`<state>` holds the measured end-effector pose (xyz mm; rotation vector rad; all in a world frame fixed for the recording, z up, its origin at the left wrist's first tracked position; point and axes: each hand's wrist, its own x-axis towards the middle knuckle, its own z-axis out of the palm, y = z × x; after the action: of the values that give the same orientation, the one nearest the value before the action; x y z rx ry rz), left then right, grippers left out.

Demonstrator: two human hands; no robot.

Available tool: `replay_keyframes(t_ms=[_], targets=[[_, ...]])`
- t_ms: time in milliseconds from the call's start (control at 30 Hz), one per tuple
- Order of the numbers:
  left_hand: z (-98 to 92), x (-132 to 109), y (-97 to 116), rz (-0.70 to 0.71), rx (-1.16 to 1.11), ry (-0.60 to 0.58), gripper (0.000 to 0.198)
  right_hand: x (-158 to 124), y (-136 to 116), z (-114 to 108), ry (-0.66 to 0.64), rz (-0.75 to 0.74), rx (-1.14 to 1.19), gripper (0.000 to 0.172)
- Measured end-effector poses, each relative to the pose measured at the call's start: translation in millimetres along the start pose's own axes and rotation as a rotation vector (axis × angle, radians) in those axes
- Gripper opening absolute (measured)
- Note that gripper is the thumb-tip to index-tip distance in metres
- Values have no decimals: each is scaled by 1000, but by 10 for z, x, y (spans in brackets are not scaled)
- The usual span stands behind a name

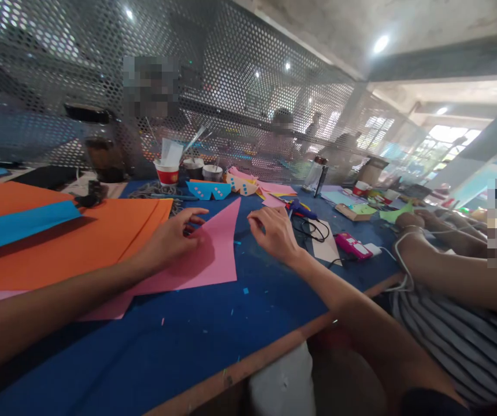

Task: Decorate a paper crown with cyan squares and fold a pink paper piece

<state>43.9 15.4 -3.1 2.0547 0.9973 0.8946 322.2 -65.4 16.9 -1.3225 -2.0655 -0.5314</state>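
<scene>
A pink paper sheet (214,254), folded to a point, lies on the blue table (179,341). My left hand (174,234) rests on its left part, fingers bent and pressing the paper near the fold. My right hand (274,231) hovers just right of the pink tip, fingers curled, thumb and forefinger close together; whether anything is in them does not show. Orange sheets (70,237) and a blue strip (18,225) lie to the left.
A co-worker's arm (456,271) in a striped top rests at the right. Paper boats (214,189), cups (167,172), a glue gun (300,211) with black cable, a pink device (352,245) and a jar (103,147) stand behind. A perforated metal screen (231,86) backs the table.
</scene>
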Motion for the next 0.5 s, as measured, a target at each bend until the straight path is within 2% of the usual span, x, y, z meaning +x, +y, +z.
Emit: replay_keyframes(t_ms=[133,233,267,400,467,500], targets=[[-107,-10,170,-121,-171,-19,53,3,93,-25,6,80,46,21],[-156,-63,305,-233,-308,-16,47,25,121,11,5,203,203,14],[-164,-79,343,-254,-338,-3,47,44,113,38,-4,265,297,17],[-182,-101,450,-291,-415,42,50,139,9,220,-117,523,745,47],[-189,-96,472,-307,-447,56,51,173,-53,312,-183,602,848,52],[-193,-91,471,-316,-461,63,51,186,-75,346,-207,625,861,49]])
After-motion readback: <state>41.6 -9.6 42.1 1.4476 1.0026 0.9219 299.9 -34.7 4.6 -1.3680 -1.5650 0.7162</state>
